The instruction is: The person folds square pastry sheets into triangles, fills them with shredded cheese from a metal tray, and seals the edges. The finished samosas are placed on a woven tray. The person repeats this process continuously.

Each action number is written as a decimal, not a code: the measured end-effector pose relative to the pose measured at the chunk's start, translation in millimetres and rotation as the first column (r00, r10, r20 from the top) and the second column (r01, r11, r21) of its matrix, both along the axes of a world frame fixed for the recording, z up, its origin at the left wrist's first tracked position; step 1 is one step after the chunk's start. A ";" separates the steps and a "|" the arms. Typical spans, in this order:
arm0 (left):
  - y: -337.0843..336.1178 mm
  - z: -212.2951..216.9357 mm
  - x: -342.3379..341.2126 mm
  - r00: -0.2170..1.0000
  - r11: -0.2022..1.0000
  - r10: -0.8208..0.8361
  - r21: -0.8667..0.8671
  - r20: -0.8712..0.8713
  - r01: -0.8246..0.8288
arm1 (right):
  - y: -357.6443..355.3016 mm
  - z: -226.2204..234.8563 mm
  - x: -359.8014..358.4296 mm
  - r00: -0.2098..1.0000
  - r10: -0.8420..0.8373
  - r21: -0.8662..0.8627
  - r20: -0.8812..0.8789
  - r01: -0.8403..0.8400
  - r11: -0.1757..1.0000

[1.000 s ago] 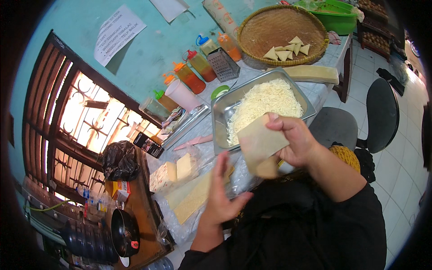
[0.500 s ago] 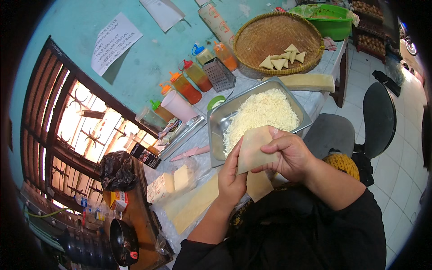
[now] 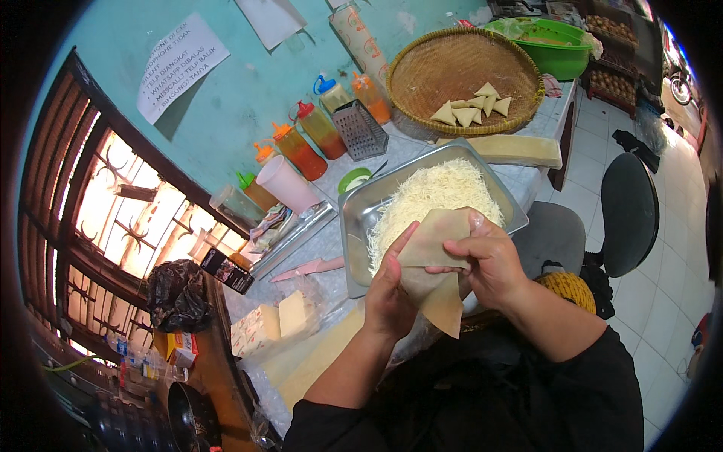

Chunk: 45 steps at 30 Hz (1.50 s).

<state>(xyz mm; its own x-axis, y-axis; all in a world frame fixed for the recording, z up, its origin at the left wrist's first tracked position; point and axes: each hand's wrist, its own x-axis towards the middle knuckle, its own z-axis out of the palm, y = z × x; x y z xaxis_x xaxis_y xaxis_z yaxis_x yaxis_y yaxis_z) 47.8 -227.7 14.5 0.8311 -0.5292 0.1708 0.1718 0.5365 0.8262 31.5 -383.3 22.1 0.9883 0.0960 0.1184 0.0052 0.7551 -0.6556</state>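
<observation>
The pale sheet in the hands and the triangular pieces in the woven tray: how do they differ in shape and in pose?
Pose: the pale sheet is held up between the left hand and the right hand, while the triangular pieces lie in the woven tray.
Shape: the pale sheet hangs loose at its bottom; the triangular pieces are compact and three-cornered.
Both are pale cream in colour.

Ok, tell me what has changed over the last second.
The left hand, open and apart from the pale sheet a second ago, has moved right and taken hold of it. The sheet, then held by the right hand alone, is now between both. The right hand kept its hold. The shredded filling and folded triangles stayed put.
</observation>
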 end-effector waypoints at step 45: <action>28.9 -5.7 28.7 0.871 0.946 -0.294 -0.252 -0.393 0.205 | 8.4 -18.3 14.6 0.322 0.167 -0.331 0.932 0.943 0.025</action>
<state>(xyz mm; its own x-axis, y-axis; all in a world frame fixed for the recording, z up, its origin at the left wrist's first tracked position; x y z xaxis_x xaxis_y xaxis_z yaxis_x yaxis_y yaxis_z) 76.6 -198.9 8.8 0.6916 -0.7211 -0.0417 0.6279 0.5717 0.5280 46.1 -374.9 3.8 0.3997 0.2838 0.8716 0.7656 -0.6263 -0.1471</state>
